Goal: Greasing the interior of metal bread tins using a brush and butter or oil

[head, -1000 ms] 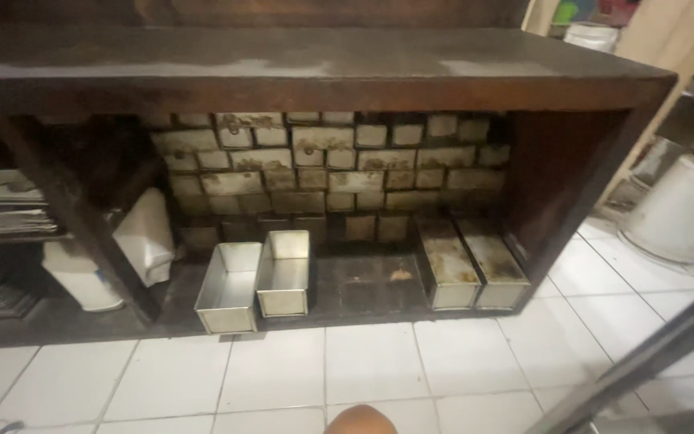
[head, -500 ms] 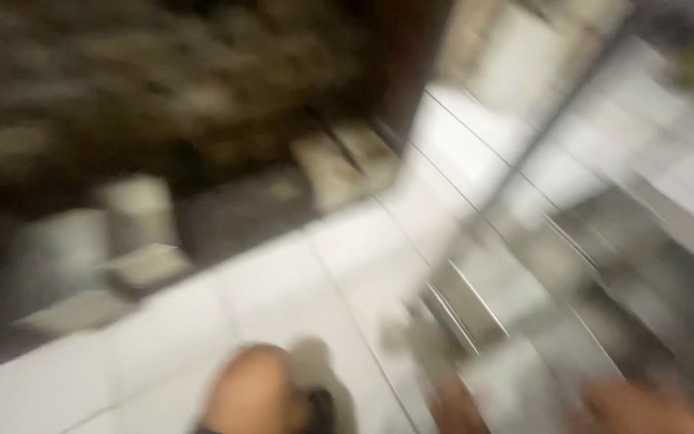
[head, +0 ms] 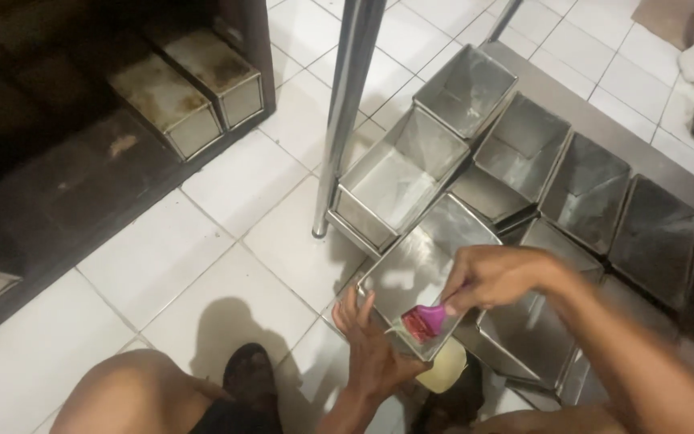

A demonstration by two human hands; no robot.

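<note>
A white tiled floor (head: 202, 265) takes up most of the view, with a dark wooden shelf unit (head: 58, 177) set along the upper left, where two lidded loaf tins (head: 190, 84) are parked side by side on the bottom board. A steel table leg (head: 345, 112) is planted upright in the middle, and behind it a low steel shelf (head: 604, 128) is packed with open rectangular baking tins (head: 524, 153) — all of them look empty, bare metal inside. The nearest tin (head: 423, 269) is tilted toward the camera and is gripped at its near rim by the left hand (head: 371, 345), fingers spread and curled over the edge. A small pink silicone brush (head: 426, 320) is pinched in the right hand (head: 496, 277) by its handle, bristles resting just at that tin's near corner. A pale round tub (head: 446, 371) is half hidden right under the tin — contents can't be made out.
</note>
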